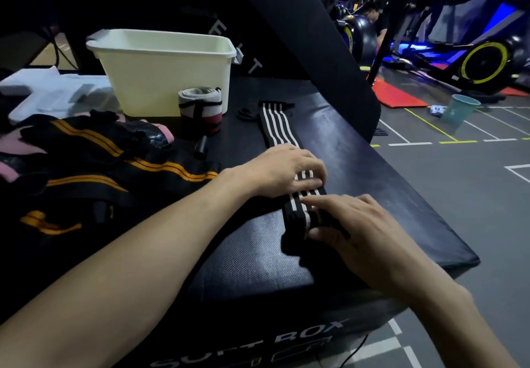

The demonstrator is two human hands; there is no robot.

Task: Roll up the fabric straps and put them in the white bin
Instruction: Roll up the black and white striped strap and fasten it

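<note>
A black strap with white stripes [279, 126] lies stretched along the black padded bench [387, 172], its near end wound into a small roll under both hands. The left hand [282, 171] lies across the strap just beyond the roll, fingers bent down onto the stripes and pressing them flat rather than closing around them. The right hand [354, 230] sits on the near side of the left, thumb under and fingers over the rolled end, pinching it. Past the left hand's fingertips the strap runs straight away toward the white bin [160, 72], which stands at the far end of the bench. An already rolled grey, black and red strap [200, 109] stands upright just in front of the bin's wall. Left of the left forearm lies a heap of black straps with orange stripes [94, 163], still loose.
</note>
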